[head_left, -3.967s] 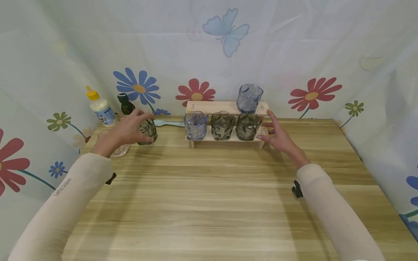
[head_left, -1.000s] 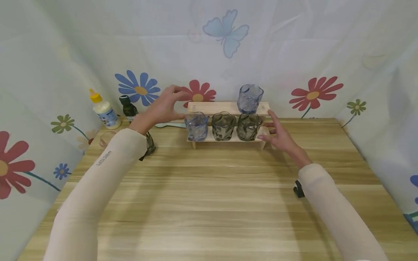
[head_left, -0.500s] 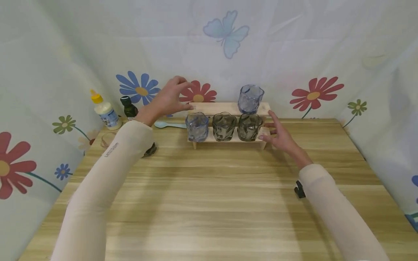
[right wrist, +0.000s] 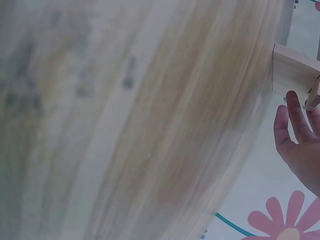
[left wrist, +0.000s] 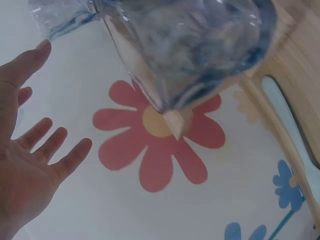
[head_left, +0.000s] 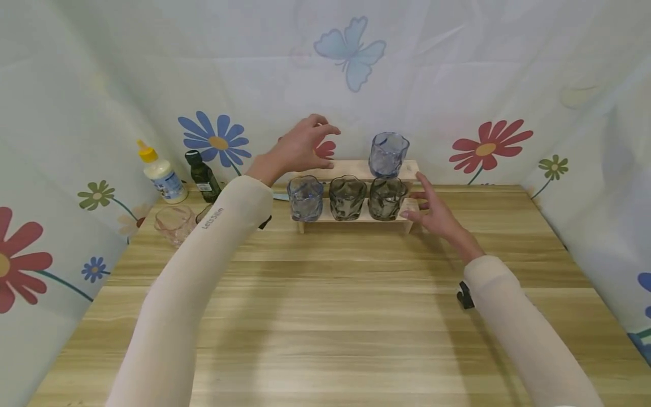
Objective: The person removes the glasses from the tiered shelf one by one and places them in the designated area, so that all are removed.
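Note:
In the head view a two-tier wooden rack [head_left: 351,167] stands by the back wall. Its lower tier bears a blue glass [head_left: 306,199] and two grey-green glasses, one in the middle [head_left: 348,198] and one at the right [head_left: 386,199]. On the upper tier, at the right, stands another blue glass [head_left: 389,154]. My left hand [head_left: 300,146] is over the upper tier's left part, fingers spread and holding nothing, left of that upper glass. My right hand [head_left: 437,210] is at the rack's right end, fingers fairly straight against its side and thumb by the lower tier.
At the left stand a glue bottle [head_left: 166,180] with a yellow cap, a dark green bottle [head_left: 204,180] and a pinkish glass [head_left: 174,224]. My left sleeve mostly covers a dark glass [head_left: 203,213]. A light blue spoon [left wrist: 285,115] lies left of the rack.
My left hand has let go of a grey-green glass at the left and moved right, over the rack's upper tier. My right hand has stayed at the rack's right end.

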